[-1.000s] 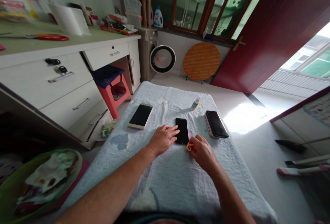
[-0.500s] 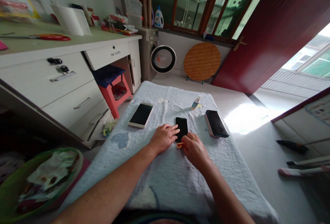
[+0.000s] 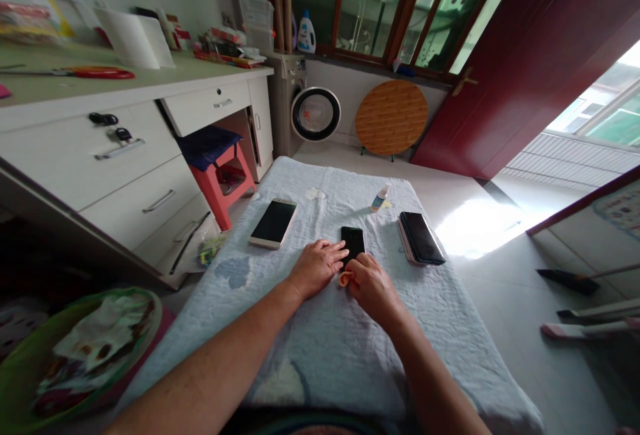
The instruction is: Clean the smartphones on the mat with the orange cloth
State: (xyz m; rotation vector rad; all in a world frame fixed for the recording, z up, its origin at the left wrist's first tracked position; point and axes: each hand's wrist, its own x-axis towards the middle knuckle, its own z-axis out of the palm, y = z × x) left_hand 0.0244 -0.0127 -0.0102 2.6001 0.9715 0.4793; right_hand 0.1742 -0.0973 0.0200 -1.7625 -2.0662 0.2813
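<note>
A black smartphone [image 3: 354,240] lies face up on the cloth-covered table [image 3: 320,348]. Flat, with fingers stretched, my left hand [image 3: 318,265] rests its fingertips on the phone's left edge. My right hand [image 3: 371,285] is closed around a small orange cloth [image 3: 345,279] and presses at the lower end of the phone, hiding that part. To the left lies a gold-framed smartphone [image 3: 273,224] with a dark screen. On the right is another phone in a dark folding case [image 3: 421,239]. A small spray bottle [image 3: 381,198] stands beyond the hands.
At left are a white desk [image 3: 135,155], a red stool [image 3: 223,185] with a dark seat cover, and a green basket [image 3: 20,381] holding crumpled tissues. Behind the table are a washing machine with its round door [image 3: 315,114] open and a round wooden tabletop [image 3: 391,117].
My right hand has shifted slightly left and up over the phone's lower end, with the orange cloth in it. My left hand stays in place.
</note>
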